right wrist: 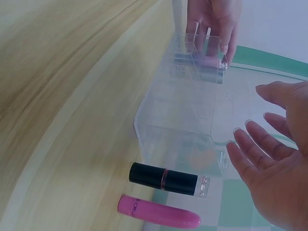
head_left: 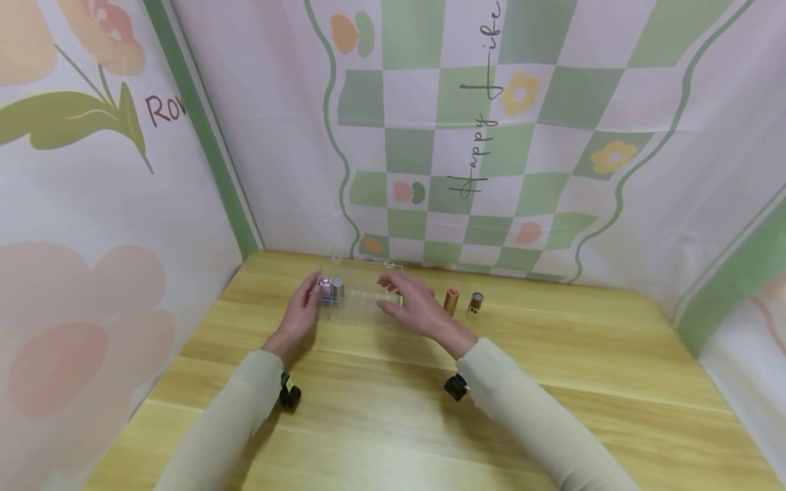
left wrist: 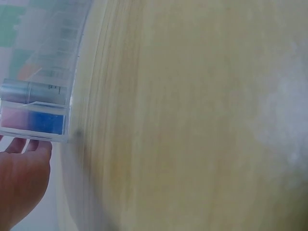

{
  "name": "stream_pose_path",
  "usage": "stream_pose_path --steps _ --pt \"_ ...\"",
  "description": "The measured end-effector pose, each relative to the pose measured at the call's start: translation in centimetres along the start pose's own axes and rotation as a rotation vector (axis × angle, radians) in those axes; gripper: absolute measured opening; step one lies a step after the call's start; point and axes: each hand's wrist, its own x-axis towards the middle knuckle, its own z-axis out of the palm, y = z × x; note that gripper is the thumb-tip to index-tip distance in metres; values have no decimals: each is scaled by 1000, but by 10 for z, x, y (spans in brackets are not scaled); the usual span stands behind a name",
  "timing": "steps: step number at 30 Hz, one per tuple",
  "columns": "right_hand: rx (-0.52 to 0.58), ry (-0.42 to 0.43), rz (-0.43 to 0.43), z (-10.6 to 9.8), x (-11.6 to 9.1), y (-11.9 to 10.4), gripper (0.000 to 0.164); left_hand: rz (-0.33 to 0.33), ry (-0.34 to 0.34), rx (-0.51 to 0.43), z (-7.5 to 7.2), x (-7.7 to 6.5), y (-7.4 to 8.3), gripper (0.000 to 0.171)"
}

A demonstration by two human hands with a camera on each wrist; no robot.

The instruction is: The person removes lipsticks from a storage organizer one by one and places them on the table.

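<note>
A clear divided organizer box [head_left: 357, 310] stands near the back of the table. In its left end are a pink-and-blue tube [left wrist: 33, 120] and a silver tube [left wrist: 36, 91], side by side. My left hand [head_left: 302, 307] rests its fingers against the box's left end wall, beside these tubes. My right hand [head_left: 414, 305] hovers at the box's right part, fingers spread and holding nothing, as the right wrist view shows. Just past the box's right end stand a black lipstick with a clear end [right wrist: 166, 178] and a bright pink tube [right wrist: 159, 211].
Farther right on the wooden table [head_left: 552, 354] stand an orange-brown lipstick tube [head_left: 451, 301] and a small dark-topped clear tube [head_left: 475, 303]. A printed curtain [head_left: 405, 150] hangs along the table's back edge, another fabric wall [head_left: 184, 191] at the left.
</note>
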Motion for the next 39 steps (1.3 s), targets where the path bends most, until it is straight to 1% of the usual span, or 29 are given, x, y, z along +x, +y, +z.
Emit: stream_pose_path --steps 7,16,24,29,34,39 --pt "13 -8 8 4 9 -2 43 -5 -2 13 -1 1 0 52" --pt "6 -1 -11 12 21 -2 44 -13 9 31 -1 1 1 52" --pt "49 -18 34 17 29 -1 48 3 7 36 0 0 1 52" --pt "37 -23 76 20 33 -2 51 6 6 27 0 -2 0 53" --pt "30 -27 85 24 38 -1 53 7 4 14 1 -2 0 53" --pt "18 -14 82 28 42 1 54 12 9 29 0 -2 1 52"
